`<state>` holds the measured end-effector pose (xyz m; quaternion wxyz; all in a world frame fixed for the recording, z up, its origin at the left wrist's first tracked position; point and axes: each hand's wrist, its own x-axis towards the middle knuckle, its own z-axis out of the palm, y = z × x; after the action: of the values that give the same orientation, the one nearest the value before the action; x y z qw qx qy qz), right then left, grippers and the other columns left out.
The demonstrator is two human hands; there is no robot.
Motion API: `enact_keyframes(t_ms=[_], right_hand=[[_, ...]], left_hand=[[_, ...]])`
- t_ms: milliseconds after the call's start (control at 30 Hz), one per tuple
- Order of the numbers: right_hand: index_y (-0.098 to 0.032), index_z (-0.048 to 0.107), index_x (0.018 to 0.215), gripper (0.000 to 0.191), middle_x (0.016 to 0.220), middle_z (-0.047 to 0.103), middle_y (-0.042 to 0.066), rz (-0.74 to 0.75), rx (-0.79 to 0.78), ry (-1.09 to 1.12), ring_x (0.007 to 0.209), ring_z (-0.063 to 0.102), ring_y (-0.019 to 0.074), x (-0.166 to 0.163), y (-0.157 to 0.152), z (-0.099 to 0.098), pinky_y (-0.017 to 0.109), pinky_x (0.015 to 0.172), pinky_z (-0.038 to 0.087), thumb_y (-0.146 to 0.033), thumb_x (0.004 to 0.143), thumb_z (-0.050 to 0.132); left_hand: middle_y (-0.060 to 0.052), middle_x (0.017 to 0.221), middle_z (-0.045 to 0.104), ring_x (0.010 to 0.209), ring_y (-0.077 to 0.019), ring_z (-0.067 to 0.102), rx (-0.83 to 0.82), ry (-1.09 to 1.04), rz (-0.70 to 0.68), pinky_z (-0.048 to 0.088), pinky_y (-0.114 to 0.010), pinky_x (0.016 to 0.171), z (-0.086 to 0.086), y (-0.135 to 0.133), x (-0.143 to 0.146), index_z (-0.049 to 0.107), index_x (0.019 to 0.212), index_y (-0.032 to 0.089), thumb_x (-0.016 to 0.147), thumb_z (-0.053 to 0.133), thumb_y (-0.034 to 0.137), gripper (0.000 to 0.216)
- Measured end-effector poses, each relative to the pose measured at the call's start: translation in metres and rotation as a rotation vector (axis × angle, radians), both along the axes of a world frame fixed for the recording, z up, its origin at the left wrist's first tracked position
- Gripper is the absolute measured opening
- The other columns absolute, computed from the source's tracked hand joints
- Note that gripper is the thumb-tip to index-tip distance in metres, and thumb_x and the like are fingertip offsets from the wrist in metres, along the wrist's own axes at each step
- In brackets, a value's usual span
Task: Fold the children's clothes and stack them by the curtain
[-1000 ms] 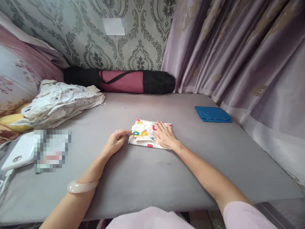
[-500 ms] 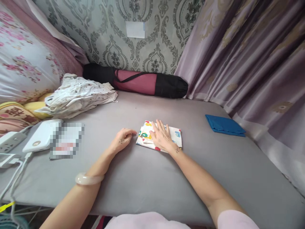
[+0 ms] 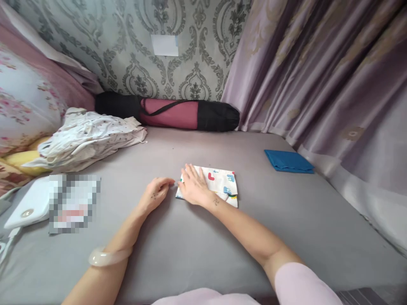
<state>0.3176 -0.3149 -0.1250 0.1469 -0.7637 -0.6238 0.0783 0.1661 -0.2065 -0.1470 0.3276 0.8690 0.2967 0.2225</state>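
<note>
A folded white cloth (image 3: 219, 180) with a colourful print of red, blue and yellow shapes lies on the grey sheet. My right hand (image 3: 194, 186) rests flat on its left part, palm down and fingers stretched out. Just off the cloth's left edge is my left hand (image 3: 157, 192), thumb and fingers pinched together. Whether anything sits in that pinch is hidden; its fingertips come very close to the cloth's edge. A pale bangle (image 3: 110, 257) circles my left forearm.
A folded blue cloth (image 3: 289, 161) lies to the right. On the left are a white power bank (image 3: 34, 201) with a cable, a blurred flat item (image 3: 76, 203) and a crumpled spotted cloth (image 3: 89, 137). A black and red rolled bag (image 3: 170, 113) lies along the wall.
My right hand has slid from the cloth's middle to its left part, uncovering more print on the right. The left hand stays pinched by the left edge. The camera view has shifted slightly.
</note>
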Motion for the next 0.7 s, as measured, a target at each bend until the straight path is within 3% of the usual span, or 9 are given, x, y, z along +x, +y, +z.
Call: enact_keyframes(t_ms=[200, 300, 400, 467, 533, 633, 700], right_hand=[[-0.001, 0.033, 0.147, 0.062, 0.156, 0.027, 0.02, 0.019, 0.067, 0.035, 0.147, 0.013, 0.0283, -0.011, 0.004, -0.024, 0.05, 0.119, 0.0, -0.041, 0.1, 0.028], [-0.005, 0.034, 0.147, 0.063, 0.157, 0.026, 0.019, 0.084, 0.014, 0.176, 0.147, 0.014, 0.0277, -0.001, 0.002, -0.017, 0.05, 0.119, 0.004, -0.047, 0.099, 0.03], [-0.014, 0.044, 0.142, 0.053, 0.153, 0.036, 0.012, 0.098, 0.076, 0.346, 0.144, 0.028, 0.0203, 0.018, -0.012, -0.003, 0.036, 0.117, 0.021, -0.043, 0.099, 0.036], [-0.017, 0.054, 0.132, 0.04, 0.142, 0.052, 0.008, -0.023, 0.227, 0.38, 0.133, 0.044, 0.014, 0.037, -0.032, 0.008, 0.024, 0.11, 0.032, -0.031, 0.097, 0.039], [-0.019, 0.062, 0.12, 0.034, 0.126, 0.065, 0.005, -0.239, 0.326, 0.348, 0.119, 0.057, 0.0124, 0.06, -0.062, 0.016, 0.02, 0.102, 0.038, -0.022, 0.095, 0.039], [-0.02, 0.068, 0.106, 0.029, 0.108, 0.072, 0.006, -0.603, 0.264, 0.277, 0.102, 0.065, 0.0166, 0.092, -0.111, 0.024, 0.024, 0.091, 0.045, -0.021, 0.092, 0.042], [-0.019, 0.07, 0.092, 0.022, 0.096, 0.074, 0.009, -0.738, 0.168, 0.277, 0.094, 0.067, 0.0189, 0.107, -0.135, 0.023, 0.025, 0.083, 0.047, -0.022, 0.09, 0.048]], left_hand=[[-0.007, 0.093, 0.074, 0.086, -0.0222, 0.068, -0.076, -0.004, 0.098, 0.051, -0.032, 0.083, -0.002, 0.006, 0.0, 0.069, 0.101, 0.019, 0.08, 0.044, 0.041, 0.04], [-0.007, 0.092, 0.075, 0.084, -0.0231, 0.069, -0.132, 0.044, 0.092, 0.052, -0.03, 0.081, 0.003, 0.005, -0.001, 0.067, 0.1, 0.019, 0.075, 0.046, 0.047, 0.043], [-0.005, 0.091, 0.076, 0.084, -0.024, 0.069, -0.159, 0.082, 0.102, 0.053, -0.029, 0.079, 0.006, 0.006, -0.003, 0.066, 0.099, 0.022, 0.071, 0.05, 0.053, 0.044], [-0.003, 0.089, 0.076, 0.084, -0.026, 0.07, -0.158, 0.145, 0.12, 0.053, -0.031, 0.077, 0.007, 0.007, -0.003, 0.066, 0.097, 0.026, 0.069, 0.052, 0.055, 0.043], [0.001, 0.087, 0.076, 0.087, -0.0289, 0.07, -0.146, 0.223, 0.148, 0.054, -0.035, 0.078, 0.01, 0.009, 0.0, 0.067, 0.094, 0.031, 0.068, 0.052, 0.061, 0.042], [0.004, 0.088, 0.076, 0.098, -0.0322, 0.068, -0.142, 0.283, 0.138, 0.053, -0.04, 0.084, 0.015, 0.012, 0.011, 0.069, 0.088, 0.035, 0.068, 0.051, 0.068, 0.043], [0.003, 0.09, 0.077, 0.102, -0.0336, 0.067, -0.155, 0.306, 0.111, 0.052, -0.041, 0.084, 0.016, 0.016, 0.022, 0.07, 0.087, 0.034, 0.066, 0.055, 0.067, 0.042]])
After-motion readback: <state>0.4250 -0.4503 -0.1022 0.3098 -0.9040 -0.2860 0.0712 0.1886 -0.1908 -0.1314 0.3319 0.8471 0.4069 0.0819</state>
